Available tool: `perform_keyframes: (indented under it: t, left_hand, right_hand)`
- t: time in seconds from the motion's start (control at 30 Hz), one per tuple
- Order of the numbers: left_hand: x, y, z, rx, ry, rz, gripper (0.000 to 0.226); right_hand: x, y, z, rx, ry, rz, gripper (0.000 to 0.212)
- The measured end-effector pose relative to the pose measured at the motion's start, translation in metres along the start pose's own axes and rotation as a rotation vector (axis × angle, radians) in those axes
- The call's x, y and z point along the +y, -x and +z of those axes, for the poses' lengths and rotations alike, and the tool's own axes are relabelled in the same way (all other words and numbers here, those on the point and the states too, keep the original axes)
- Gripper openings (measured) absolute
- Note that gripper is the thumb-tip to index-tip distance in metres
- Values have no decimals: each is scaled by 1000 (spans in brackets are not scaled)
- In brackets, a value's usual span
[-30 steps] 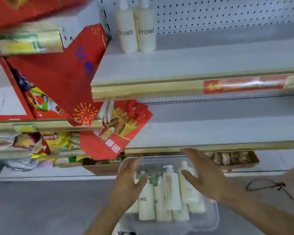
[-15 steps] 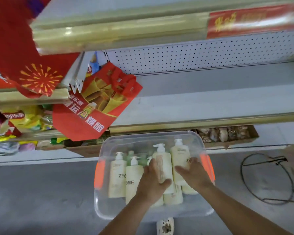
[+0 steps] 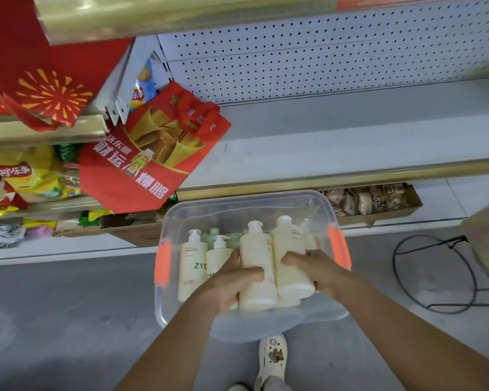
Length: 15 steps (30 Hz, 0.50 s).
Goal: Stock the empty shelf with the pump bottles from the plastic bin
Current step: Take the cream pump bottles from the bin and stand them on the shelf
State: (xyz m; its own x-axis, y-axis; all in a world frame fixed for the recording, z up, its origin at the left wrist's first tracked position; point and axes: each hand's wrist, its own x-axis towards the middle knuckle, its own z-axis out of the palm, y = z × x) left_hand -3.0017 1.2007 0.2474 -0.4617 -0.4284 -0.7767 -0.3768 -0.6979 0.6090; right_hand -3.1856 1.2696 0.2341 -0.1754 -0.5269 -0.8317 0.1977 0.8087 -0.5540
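Cream-coloured plastic pump bottles lie packed in a clear plastic bin (image 3: 237,204) with orange side latches (image 3: 163,262), and the person takes two of them at once. The left hand (image 3: 226,283) wraps fingers and thumb round the body of one tall cream bottle (image 3: 257,261). The right hand (image 3: 321,270) curls round a second cream bottle (image 3: 290,255), and the two touch side by side between the hands. Gripping low on the bodies, away from the pump heads, probably keeps the nozzles from being pressed and lets both bottles come out together. Just left of the left hand two more cream bottles (image 3: 192,263) lie in the bin, pumps pointing toward the shelving. Beyond the hands, past the bin's far rim, runs the bare grey metal shelf (image 3: 336,148) with its perforated back panel (image 3: 322,52), evidently where they are headed. A red printed paper bag (image 3: 153,156) overhangs that shelf up and left of the left hand, so the open stretch straight ahead and rightward looks the easier spot.
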Motion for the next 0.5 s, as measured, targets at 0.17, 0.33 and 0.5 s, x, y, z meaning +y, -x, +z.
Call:
perform_keyframes:
  t: [0.17, 0.33, 0.5]
  left_hand:
    - [-7, 45, -9, -38, 201, 103, 72]
    - [4, 94, -10, -40, 382, 205, 67]
    - [31, 134, -15, 12, 398, 303, 45]
  right_hand:
    - [-4, 42, 23, 4, -32, -145, 85]
    - [-33, 105, 49, 2, 26, -385, 75]
    - [-63, 149, 73, -20, -7, -527, 45]
